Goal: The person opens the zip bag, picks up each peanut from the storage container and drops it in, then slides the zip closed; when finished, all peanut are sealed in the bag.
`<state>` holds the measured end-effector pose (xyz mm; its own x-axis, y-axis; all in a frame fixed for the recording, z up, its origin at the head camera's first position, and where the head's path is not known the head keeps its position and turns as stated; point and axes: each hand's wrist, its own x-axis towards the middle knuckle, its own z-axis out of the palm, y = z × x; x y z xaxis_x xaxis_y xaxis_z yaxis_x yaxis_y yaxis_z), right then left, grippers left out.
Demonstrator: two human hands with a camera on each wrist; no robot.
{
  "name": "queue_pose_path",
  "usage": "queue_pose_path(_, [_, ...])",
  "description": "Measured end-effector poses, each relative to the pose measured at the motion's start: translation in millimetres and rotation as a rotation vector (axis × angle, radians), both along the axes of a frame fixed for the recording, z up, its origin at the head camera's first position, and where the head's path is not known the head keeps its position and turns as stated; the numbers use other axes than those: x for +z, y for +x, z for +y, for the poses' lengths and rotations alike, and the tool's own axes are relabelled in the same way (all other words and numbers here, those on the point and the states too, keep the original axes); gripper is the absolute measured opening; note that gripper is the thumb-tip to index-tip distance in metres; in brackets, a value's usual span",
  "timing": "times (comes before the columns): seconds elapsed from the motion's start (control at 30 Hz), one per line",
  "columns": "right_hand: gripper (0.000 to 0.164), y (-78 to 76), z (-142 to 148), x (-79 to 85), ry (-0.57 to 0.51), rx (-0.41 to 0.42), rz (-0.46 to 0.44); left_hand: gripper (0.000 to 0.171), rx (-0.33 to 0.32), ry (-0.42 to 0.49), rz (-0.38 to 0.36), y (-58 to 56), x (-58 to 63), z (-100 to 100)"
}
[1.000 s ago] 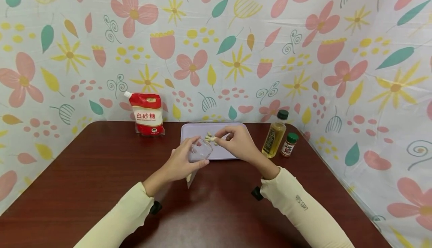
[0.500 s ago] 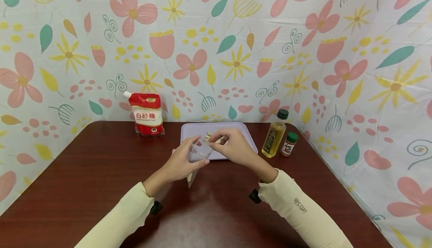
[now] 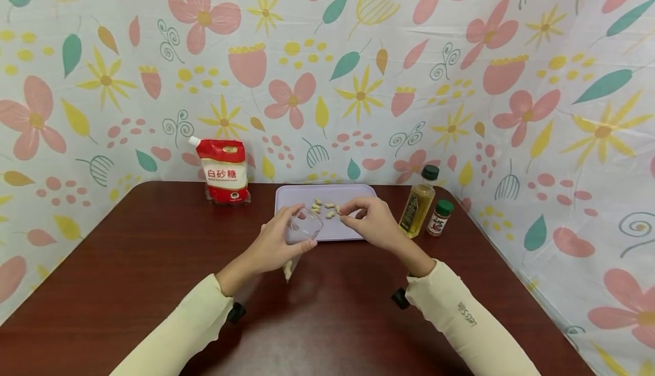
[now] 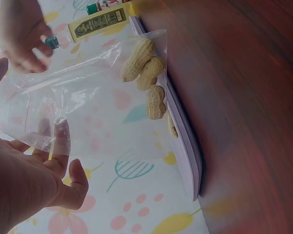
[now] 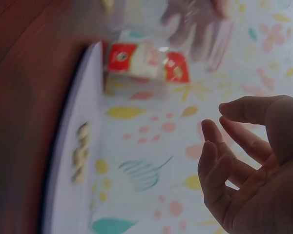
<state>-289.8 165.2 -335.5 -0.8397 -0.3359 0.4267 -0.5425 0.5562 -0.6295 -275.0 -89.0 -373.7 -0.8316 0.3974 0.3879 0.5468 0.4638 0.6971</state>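
My left hand (image 3: 273,244) holds a clear plastic bag (image 3: 306,227) by its mouth, which gapes between thumb and fingers. Low in the bag lie a few peanuts (image 4: 139,59), seen through the plastic in the left wrist view. Over the right part of the lilac tray (image 3: 353,231) is my right hand (image 3: 372,222), its fingertips close to the peanuts on the tray (image 3: 330,206). In the right wrist view that hand (image 5: 249,161) has loosely bent fingers, thumb and forefinger apart, nothing between them.
A bottle of yellow oil (image 3: 417,208) and a small green-capped jar (image 3: 439,219) stand right of the tray. At the back left is a red and white sugar pouch (image 3: 224,172). A flower-patterned cloth (image 3: 327,108) hangs behind the dark wooden table (image 3: 153,262).
My right hand brought a peanut from the tray to the bag's mouth, then drew back rightward without it. My left hand and the bag stayed nearly in place.
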Motion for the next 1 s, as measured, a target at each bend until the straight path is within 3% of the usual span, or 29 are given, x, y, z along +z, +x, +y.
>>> queue_pose_path(0.53, [0.021,-61.1,64.8,-53.1,0.229,-0.219,-0.19,0.077,-0.002,-0.001,0.004,-1.8,-0.7,0.2])
queue_pose_path(0.73, [0.021,-73.9,78.0,-64.3,0.305,-0.24,-0.245,0.077,-0.002,-0.005,-0.005,-2.1,-1.6,-0.6])
queue_pose_path(1.0, [0.017,-79.9,78.4,-69.0,0.371,-0.269,-0.306,0.078,-0.005,0.001,-0.022,-3.2,-4.0,-0.6])
